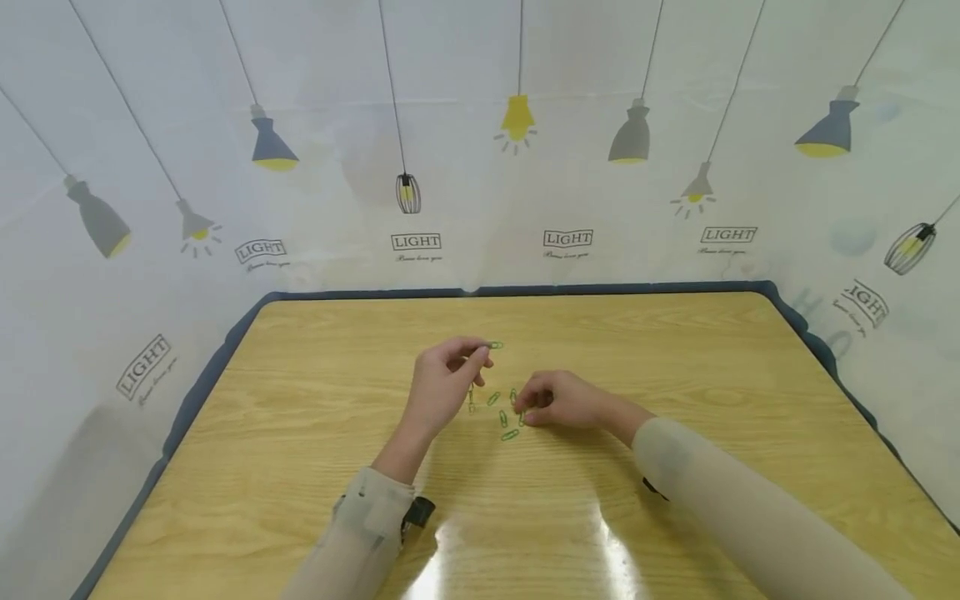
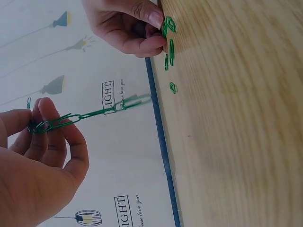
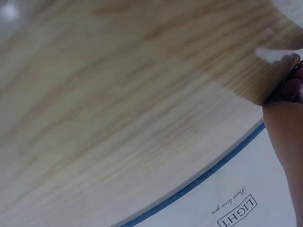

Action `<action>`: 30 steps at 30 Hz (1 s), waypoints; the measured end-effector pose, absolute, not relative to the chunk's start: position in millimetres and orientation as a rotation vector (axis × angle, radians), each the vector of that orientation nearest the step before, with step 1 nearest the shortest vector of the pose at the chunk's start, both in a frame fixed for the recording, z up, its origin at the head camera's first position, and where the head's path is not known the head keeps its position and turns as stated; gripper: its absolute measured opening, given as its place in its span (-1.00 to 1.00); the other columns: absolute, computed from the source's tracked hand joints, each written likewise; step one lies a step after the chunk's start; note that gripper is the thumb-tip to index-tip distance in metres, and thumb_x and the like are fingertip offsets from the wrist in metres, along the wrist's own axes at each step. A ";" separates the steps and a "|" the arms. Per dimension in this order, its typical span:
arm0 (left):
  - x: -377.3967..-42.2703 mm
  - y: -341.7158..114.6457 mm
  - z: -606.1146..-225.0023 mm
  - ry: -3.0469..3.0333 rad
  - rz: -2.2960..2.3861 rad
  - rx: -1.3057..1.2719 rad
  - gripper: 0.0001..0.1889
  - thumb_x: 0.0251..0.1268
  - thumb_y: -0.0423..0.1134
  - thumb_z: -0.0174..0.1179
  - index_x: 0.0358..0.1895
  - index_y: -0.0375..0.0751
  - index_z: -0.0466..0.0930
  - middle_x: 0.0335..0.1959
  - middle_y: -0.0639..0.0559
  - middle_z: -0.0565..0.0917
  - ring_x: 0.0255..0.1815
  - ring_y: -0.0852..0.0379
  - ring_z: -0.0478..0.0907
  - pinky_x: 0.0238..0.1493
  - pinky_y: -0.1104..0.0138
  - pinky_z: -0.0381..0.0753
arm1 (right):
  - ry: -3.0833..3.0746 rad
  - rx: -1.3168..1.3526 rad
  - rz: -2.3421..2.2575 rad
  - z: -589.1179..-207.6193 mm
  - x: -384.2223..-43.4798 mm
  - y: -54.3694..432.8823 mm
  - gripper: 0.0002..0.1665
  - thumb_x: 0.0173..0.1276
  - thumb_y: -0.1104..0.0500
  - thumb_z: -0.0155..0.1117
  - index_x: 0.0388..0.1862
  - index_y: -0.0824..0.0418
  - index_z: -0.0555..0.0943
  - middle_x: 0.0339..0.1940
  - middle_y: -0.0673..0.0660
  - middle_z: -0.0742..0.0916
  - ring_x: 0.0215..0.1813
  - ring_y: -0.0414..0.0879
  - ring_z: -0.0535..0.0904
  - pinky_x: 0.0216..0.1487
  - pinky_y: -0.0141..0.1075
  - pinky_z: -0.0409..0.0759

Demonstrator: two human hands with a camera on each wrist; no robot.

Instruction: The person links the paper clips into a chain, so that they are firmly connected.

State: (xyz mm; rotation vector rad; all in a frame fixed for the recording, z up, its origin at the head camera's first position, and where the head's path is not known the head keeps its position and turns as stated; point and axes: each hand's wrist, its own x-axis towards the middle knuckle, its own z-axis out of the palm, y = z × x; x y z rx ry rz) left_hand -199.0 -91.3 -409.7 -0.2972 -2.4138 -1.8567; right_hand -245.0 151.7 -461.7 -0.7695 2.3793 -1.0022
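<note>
My left hand (image 1: pixel 444 385) is raised over the table and pinches a chain of linked green paper clips (image 2: pixel 43 126) between thumb and fingers. The chain's lower end dangles toward the tabletop, and one clip end (image 1: pixel 495 345) pokes out past the fingertips. To the right, my right hand (image 1: pixel 561 400) rests low on the table, its curled thumb and fingers at a green paper clip (image 2: pixel 165 27). Several loose green paper clips (image 1: pixel 510 435) lie between the hands. In the right wrist view only part of the right hand (image 3: pixel 284 123) shows at the edge; its fingertips are hidden.
The wood-grain table (image 1: pixel 315 367) has a dark blue border (image 1: pixel 375 293) along its far and side edges. Behind it hangs a pale sheet (image 1: pixel 465 67) printed with lamps and the word LIGHT. Dark wrist devices (image 1: pixel 418 511) sit at the sleeves.
</note>
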 end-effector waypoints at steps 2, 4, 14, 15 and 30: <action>-199.3 -91.6 -409.4 -2.413 -1.856 -0.297 -0.79 0.61 -0.16 0.24 0.08 -0.13 0.79 -0.17 -0.12 0.82 -0.35 -0.05 0.69 -0.49 0.44 0.41 | 2.386 -0.779 -0.995 -462.5 -245.2 150.8 -0.86 0.54 0.14 0.40 0.01 0.04 0.79 0.00 0.06 0.71 -0.03 -0.14 0.59 0.09 -0.20 0.63; -199.6 -91.7 -409.3 -2.414 -1.855 -0.299 -0.79 0.61 -0.16 0.24 0.08 -0.14 0.79 -0.17 -0.13 0.82 -0.38 0.07 0.67 -0.47 0.44 0.44 | 2.395 -0.787 -0.984 -463.0 -245.3 150.1 -0.91 0.54 0.13 0.41 -0.06 0.04 0.78 -0.04 0.06 0.70 -0.06 -0.14 0.58 0.06 -0.22 0.62; -200.6 -92.7 -410.3 -2.412 -1.861 -0.297 -0.79 0.61 -0.17 0.24 0.07 -0.15 0.79 -0.18 -0.11 0.83 -0.39 0.17 0.66 -0.48 0.44 0.46 | 2.421 -0.791 -0.904 -458.2 -245.2 148.9 -0.95 0.50 0.18 0.43 -0.22 0.08 0.71 -0.11 0.03 0.69 -0.11 -0.17 0.57 -0.02 -0.32 0.58; -200.5 -92.7 -410.5 -2.414 -1.864 -0.294 -0.79 0.62 -0.17 0.24 0.07 -0.14 0.79 -0.18 -0.11 0.83 -0.39 0.16 0.66 -0.48 0.44 0.46 | 2.418 -0.786 -0.897 -456.7 -245.4 148.9 -0.95 0.51 0.19 0.43 -0.21 0.08 0.71 -0.13 0.02 0.71 -0.12 -0.17 0.57 -0.03 -0.31 0.58; -198.6 -90.9 -408.6 -2.418 -1.862 -0.310 -0.78 0.62 -0.17 0.24 0.08 -0.15 0.79 -0.17 -0.15 0.83 -0.39 0.12 0.68 -0.48 0.42 0.49 | 2.505 -0.792 -0.854 -402.7 -264.6 166.3 -0.72 0.69 0.24 0.13 0.18 0.19 0.72 0.14 0.23 0.77 0.01 0.03 0.68 0.06 -0.12 0.68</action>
